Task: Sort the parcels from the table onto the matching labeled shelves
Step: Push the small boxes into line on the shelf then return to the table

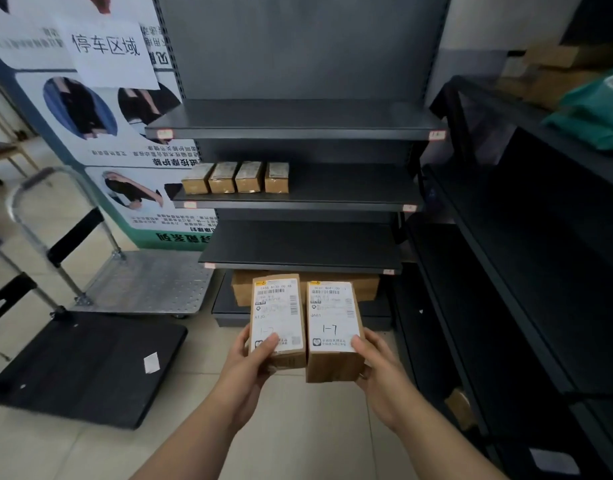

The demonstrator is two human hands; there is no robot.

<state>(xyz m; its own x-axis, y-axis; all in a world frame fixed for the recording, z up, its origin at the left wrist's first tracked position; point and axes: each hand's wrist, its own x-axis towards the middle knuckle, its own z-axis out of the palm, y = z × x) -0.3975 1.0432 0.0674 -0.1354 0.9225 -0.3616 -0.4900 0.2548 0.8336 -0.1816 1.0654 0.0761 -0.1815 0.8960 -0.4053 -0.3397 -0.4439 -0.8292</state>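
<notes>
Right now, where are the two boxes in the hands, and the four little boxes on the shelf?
left parcel [277,313], head view, white label's middle.
right parcel [333,317], head view, white label's middle.
four small boxes [224,172], head view, second box's top.

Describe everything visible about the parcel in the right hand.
The parcel is a brown cardboard box, its top face covered by a white label with barcodes, printed Q681 and handwritten 1-7. Held label up, long axis pointing away. The right hand grips its near right side, thumb on the label. The other parcel sits close on its left.
</notes>
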